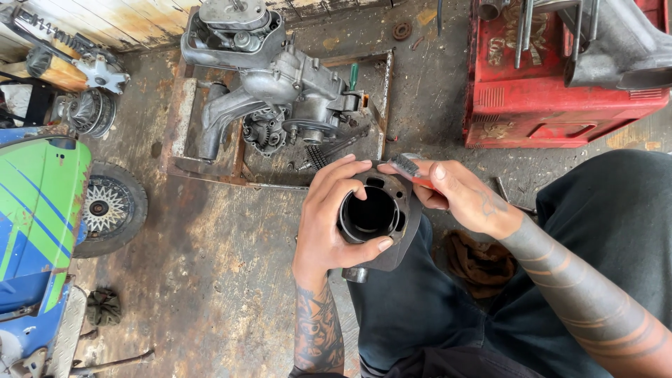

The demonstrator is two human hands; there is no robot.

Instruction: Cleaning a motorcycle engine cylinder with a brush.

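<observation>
A dark, grimy engine cylinder is held over the person's lap, its round bore turned up toward the camera. It is gripped by the left hand, whose fingers are wrapped around the top of the casting while the thumb is pressed against its lower edge. The right hand is closed around a small brush with an orange-red handle, and the dark bristles are laid against the upper rim of the cylinder, just beside the left fingertips. Both forearms are marked with tattoos, and the legs are covered by dark trousers. A brown rag is seen lying on the ground between the legs, just below the right hand. Beyond the cylinder, a grey scooter engine block is rested on a rusty metal frame on the stained concrete floor. A red plastic crate loaded with metal parts is placed at the upper right, well apart from the hands. At the left edge, a blue and green painted body panel is visible, with a small wheel with a spoked hub lying next to it. A crumpled green cloth is found lower on the floor.
</observation>
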